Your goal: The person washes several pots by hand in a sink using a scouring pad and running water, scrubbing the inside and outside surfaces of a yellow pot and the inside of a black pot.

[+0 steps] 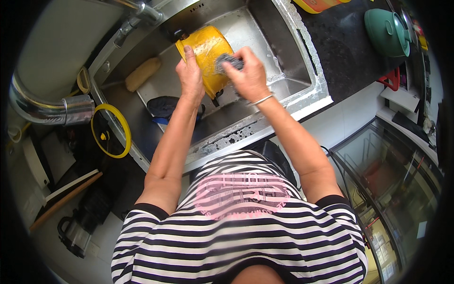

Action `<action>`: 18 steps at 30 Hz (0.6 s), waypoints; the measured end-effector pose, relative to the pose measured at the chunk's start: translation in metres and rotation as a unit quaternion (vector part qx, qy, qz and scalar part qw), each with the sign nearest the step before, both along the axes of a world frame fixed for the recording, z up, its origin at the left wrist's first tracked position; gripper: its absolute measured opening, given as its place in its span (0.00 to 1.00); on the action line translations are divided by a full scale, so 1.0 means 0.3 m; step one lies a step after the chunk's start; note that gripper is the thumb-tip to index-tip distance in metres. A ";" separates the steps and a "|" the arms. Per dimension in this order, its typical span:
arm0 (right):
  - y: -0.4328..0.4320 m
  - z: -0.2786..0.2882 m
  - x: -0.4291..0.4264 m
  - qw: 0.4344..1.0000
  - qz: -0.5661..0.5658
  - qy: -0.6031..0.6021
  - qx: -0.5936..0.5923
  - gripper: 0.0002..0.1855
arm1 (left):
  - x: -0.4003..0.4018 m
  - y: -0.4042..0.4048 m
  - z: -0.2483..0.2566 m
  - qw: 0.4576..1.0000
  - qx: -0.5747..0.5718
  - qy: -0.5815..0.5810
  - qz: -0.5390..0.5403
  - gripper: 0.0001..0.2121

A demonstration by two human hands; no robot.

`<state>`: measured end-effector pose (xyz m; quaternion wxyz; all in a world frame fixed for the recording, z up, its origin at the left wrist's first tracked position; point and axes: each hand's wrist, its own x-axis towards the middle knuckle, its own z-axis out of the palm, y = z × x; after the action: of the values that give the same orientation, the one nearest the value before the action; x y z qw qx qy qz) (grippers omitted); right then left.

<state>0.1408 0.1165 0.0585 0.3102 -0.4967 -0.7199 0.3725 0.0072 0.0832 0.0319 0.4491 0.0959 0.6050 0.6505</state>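
Note:
A yellow cooking pot [207,46] lies tipped on its side over the stainless steel sink [244,25], streaked with suds. My left hand [190,76] grips its rim, thumb on the outside. Pressed against the pot's outer wall is a grey steel wool scourer [228,63], held in my right hand [250,72]. One black side handle shows at the pot's near end, below the scourer; another dark handle shows at its far end. The pot's inside faces away from view.
In the sink lie a tan loofah-like sponge [143,74] and a black and blue cloth item [164,106]. A yellow-rimmed glass lid [111,131] leans at the sink's left edge, below a chrome faucet [138,17]. A green lidded pot [386,33] stands on the dark countertop [340,46].

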 end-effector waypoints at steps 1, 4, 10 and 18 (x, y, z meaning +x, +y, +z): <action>-0.017 -0.007 -0.030 0.998 0.016 -0.027 0.056 0.14 | 0.006 -0.004 -0.010 1.000 -0.008 0.029 -0.004 0.22; 0.010 -0.035 -0.091 0.981 0.077 -0.092 0.152 0.12 | 0.009 -0.006 -0.024 0.994 -0.042 0.097 -0.028 0.26; 0.118 -0.030 -0.120 0.972 0.062 -0.163 0.156 0.04 | 0.025 -0.006 -0.044 0.977 -0.050 0.204 -0.022 0.31; 0.178 -0.039 -0.132 0.950 0.047 -0.227 0.210 0.03 | 0.025 -0.012 -0.067 0.983 -0.031 0.179 -0.034 0.30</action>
<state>0.1011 0.1698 0.0468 0.2176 -0.4573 -0.8559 0.1045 0.0146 0.0796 0.0116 0.3581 0.2172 0.6918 0.5882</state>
